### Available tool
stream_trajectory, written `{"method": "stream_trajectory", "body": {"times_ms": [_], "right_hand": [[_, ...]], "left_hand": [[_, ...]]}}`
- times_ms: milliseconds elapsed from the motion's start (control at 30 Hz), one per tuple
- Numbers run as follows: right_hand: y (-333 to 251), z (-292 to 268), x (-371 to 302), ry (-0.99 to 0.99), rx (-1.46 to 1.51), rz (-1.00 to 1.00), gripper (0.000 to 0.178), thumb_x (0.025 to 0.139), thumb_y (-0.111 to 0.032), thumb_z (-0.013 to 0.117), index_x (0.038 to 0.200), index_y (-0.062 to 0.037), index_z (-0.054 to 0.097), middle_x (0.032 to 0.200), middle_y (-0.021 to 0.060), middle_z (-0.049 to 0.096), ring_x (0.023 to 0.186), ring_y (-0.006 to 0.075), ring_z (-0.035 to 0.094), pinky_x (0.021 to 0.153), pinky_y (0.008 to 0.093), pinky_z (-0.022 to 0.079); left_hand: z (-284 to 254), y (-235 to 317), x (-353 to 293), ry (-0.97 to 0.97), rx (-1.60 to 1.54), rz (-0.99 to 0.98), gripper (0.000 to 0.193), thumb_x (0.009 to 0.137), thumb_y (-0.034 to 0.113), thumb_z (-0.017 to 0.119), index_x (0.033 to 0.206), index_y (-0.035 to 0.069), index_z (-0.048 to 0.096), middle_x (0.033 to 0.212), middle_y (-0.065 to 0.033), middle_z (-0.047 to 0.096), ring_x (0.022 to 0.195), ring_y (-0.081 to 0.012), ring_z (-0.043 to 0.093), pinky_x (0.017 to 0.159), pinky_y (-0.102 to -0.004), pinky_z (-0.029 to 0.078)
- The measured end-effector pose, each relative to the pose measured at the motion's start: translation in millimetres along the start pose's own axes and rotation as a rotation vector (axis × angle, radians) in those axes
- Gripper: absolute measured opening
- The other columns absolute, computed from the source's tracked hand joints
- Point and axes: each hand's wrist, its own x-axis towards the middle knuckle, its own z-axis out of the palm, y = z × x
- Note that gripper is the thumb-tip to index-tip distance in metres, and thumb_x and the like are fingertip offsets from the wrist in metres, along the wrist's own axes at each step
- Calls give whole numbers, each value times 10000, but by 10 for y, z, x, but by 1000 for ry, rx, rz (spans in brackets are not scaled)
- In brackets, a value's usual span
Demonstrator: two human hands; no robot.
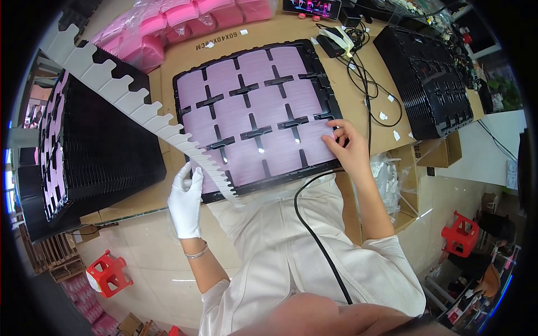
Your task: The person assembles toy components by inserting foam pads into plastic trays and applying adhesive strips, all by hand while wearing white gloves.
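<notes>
In the head view, a shallow black plastic tray (322, 84) lay on the tan worktop (280, 31) directly before the person. Glossy lilac foam sheets (230, 115) filled it in rows, with black cross-shaped dividers (256, 133) showing between them.

The left hand in a white fabric glove (186, 199) was at the tray's near left corner, its fingers curled and pointing toward the lilac sheet there; whether they gripped its edge could not be told. A metal bracelet (196, 252) circled that wrist. The bare right hand (350, 147) was at the tray's right side, thumb and forefinger bent toward each other at the edge of a lilac sheet; whether they pinched it could not be told either.

A pale grey toothed strip (126, 92) slanted across the view from the upper left to the tray's near edge, in front of part of the left side. To the left rose a tall stack of black trays (112, 134), with lilac showing on top; to the right stood another stack of black plastic trays (423, 84). Beyond the tray were pink bundles in clear plastic (182, 19), a lit dark-framed screen (314, 7) and tangled black cables (367, 84). A thick black cable (312, 232) ran down over the person's pale clothing. Red plastic stools stood on the floor at left (109, 273) and right (460, 234).
</notes>
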Motion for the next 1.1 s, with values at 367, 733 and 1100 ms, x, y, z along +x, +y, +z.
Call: {"method": "stream_trajectory", "body": {"times_ms": [367, 733, 1100], "right_hand": [[162, -47, 33, 65, 50, 67, 275, 763, -29, 750, 1021, -34, 656, 715, -61, 536, 595, 13, 381, 537, 160, 319], [66, -76, 36, 75, -131, -44, 320, 768, -110, 756, 1057, -38, 639, 661, 10, 558, 533, 77, 430, 510, 228, 382], [-111, 175, 1361, 101, -567, -747, 225, 893, -153, 574, 1063, -11, 612, 1079, 157, 628, 1043, 322, 584, 903, 400, 459]], "left_hand": [[72, -95, -28, 63, 124, 156, 445, 847, 295, 722, 1232, 93, 627, 664, 13, 554, 617, -65, 485, 614, -225, 437], [31, 33, -69, 203, 533, 449, 558, 815, 283, 739, 1301, 88, 545, 833, -65, 558, 739, -192, 553, 706, -315, 482], [343, 487, 1161, 284, 647, 1038, 350, 946, 260, 560, 1210, 31, 581, 1253, -184, 565, 1167, -336, 534, 1001, -417, 399]]}}
